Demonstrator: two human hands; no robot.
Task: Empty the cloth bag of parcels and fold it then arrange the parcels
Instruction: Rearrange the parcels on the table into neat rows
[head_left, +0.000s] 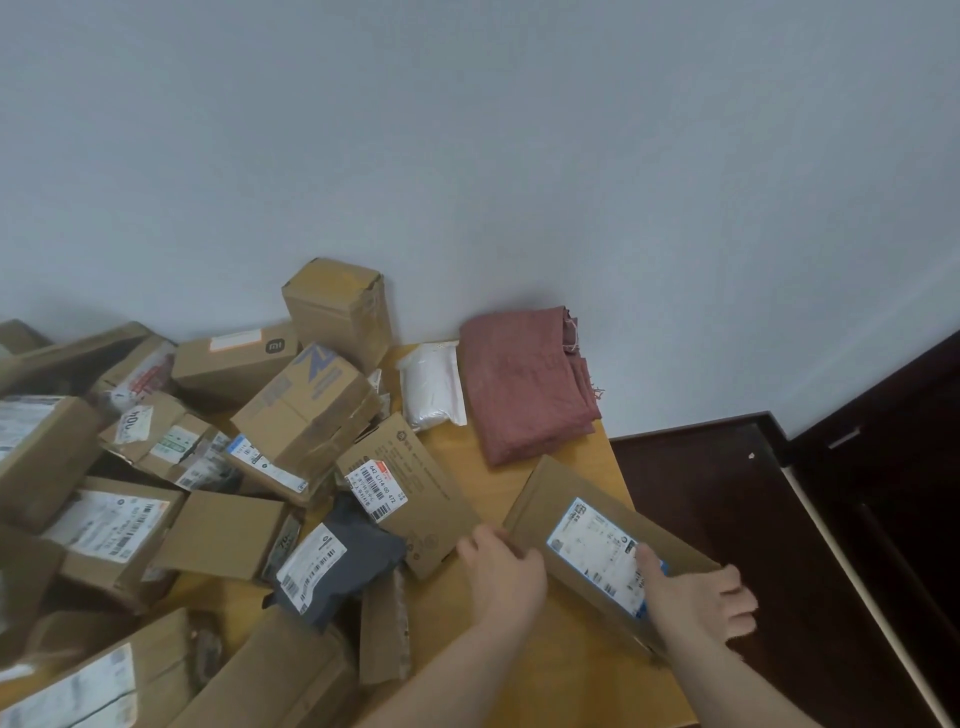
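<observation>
Pale wall backs a wooden tabletop (566, 675) whose far corner carries the folded cloth bag (524, 384). Both hands hold one flat labelled parcel (597, 540) at the tabletop's right edge: left hand (501, 566) gripping its near-left end, right hand (696, 597) clasping the right side, thumb on the label. Its long axis runs from far-left to near-right, between the two grips; the jumbled parcels (208, 467) lie to the left.

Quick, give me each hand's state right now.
Left hand: grips the left edge of the flat box.
Right hand: grips the same flat box at its right end, thumb on the label.
</observation>
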